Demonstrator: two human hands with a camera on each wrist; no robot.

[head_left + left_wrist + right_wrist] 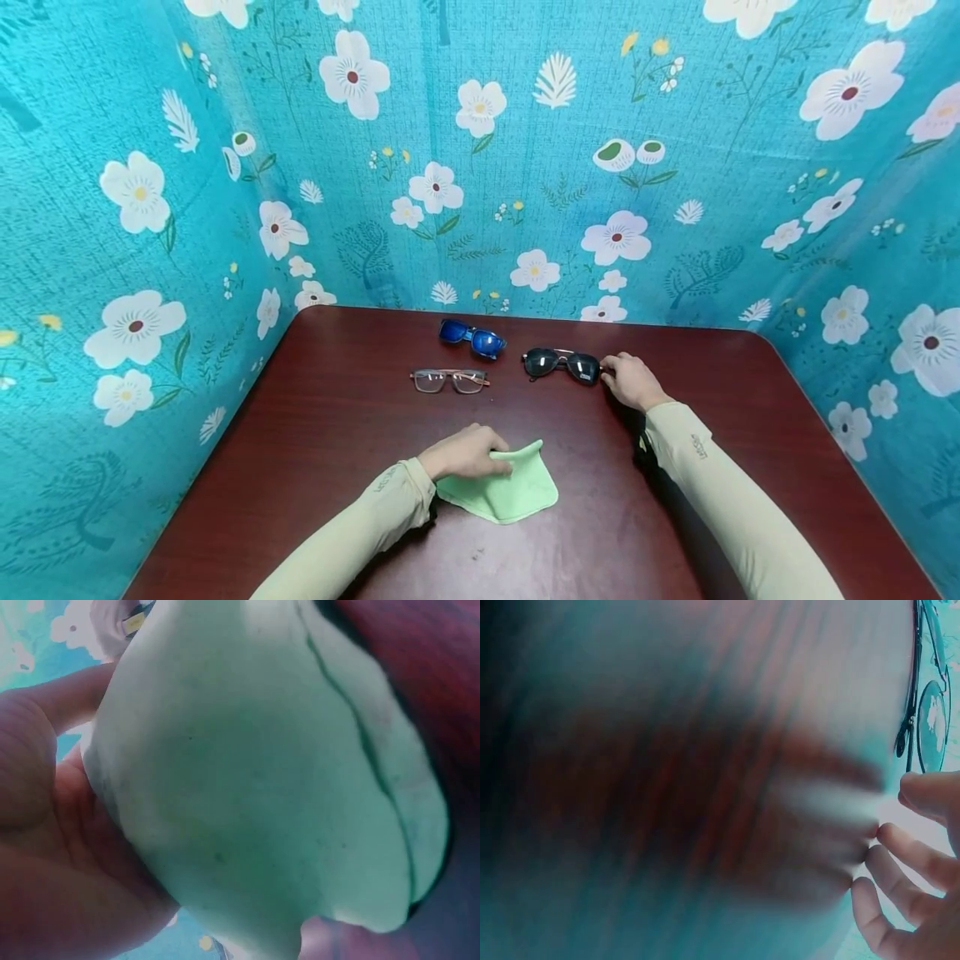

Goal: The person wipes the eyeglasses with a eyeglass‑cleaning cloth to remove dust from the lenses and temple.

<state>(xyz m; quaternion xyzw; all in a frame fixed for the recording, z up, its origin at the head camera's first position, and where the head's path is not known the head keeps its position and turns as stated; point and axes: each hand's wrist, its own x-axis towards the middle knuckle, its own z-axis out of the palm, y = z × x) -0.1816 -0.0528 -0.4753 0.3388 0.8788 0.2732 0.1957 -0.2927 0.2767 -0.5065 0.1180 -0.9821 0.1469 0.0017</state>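
Observation:
A light green cloth hangs from my left hand, its lower edge at the tabletop. In the left wrist view the cloth fills most of the picture, with the thumb and palm of the left hand at its side. My right hand is beside the right end of the dark aviator sunglasses. In the right wrist view, fingertips of the right hand meet the table, and the thumb lies close to the sunglasses; nothing shows between thumb and fingers.
Clear-lens eyeglasses lie left of the aviators. Blue-lens sunglasses lie behind them, near the back edge of the dark red table. A turquoise flowered curtain surrounds the table at the back and sides.

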